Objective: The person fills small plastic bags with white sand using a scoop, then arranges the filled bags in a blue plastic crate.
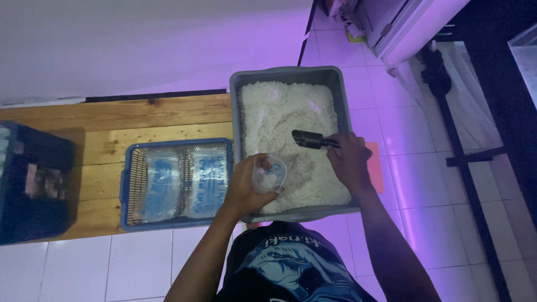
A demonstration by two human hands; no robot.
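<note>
Left hand (243,187): fingers wrapped around clear cup (269,174), mouth tilted scoopward | Right hand (348,159): fingers closed on black scoop (309,138), above white grains (285,120) in grey tub (344,95)

Clear plastic cup (269,174) and dark scoop (308,138), both over white grains in grey tub (291,75).

Basket (130,168) hard against tub (291,74)

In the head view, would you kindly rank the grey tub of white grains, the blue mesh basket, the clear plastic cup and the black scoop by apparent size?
1. Grey plastic tub of white grains
2. Blue mesh basket
3. Clear plastic cup, held in the left hand
4. Black scoop, held in the right hand; its handle is hidden, so cup versus scoop is unsure.
</note>
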